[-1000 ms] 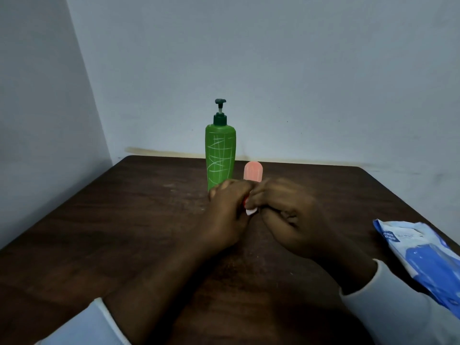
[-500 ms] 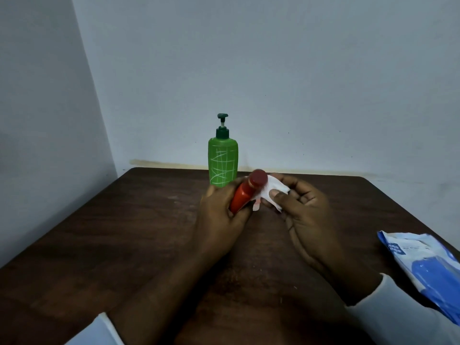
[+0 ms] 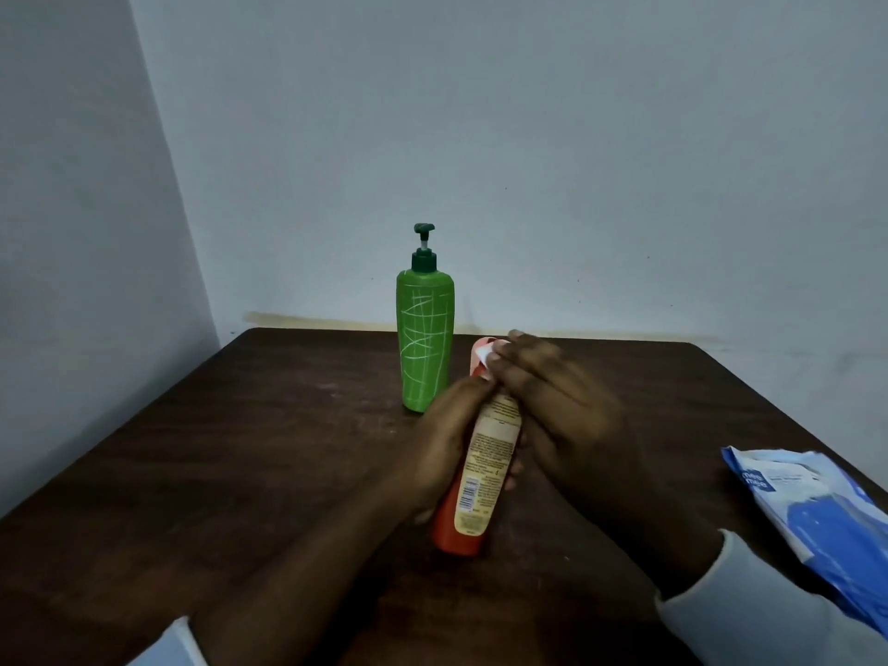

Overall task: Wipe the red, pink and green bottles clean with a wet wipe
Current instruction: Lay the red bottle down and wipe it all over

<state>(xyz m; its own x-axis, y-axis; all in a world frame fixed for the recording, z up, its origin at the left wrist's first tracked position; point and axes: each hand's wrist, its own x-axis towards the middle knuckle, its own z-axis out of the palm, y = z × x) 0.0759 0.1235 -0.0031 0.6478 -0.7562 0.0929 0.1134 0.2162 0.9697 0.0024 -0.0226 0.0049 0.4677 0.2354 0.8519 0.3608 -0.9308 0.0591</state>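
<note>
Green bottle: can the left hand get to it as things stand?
Probably, once freed: the green bottle stands upright just beyond the left hand, nothing between, but that hand grips the red bottle.

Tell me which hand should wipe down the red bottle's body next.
Right. The right hand holds the wet wipe against the top of the red bottle, while the left hand grips its body.

1 green bottle (image 3: 425,338), 1 red bottle (image 3: 473,497), perhaps 1 pink bottle (image 3: 477,359), 1 wipe (image 3: 491,350), 1 pack (image 3: 817,511), 2 hands (image 3: 447,439) (image 3: 562,411).
</note>
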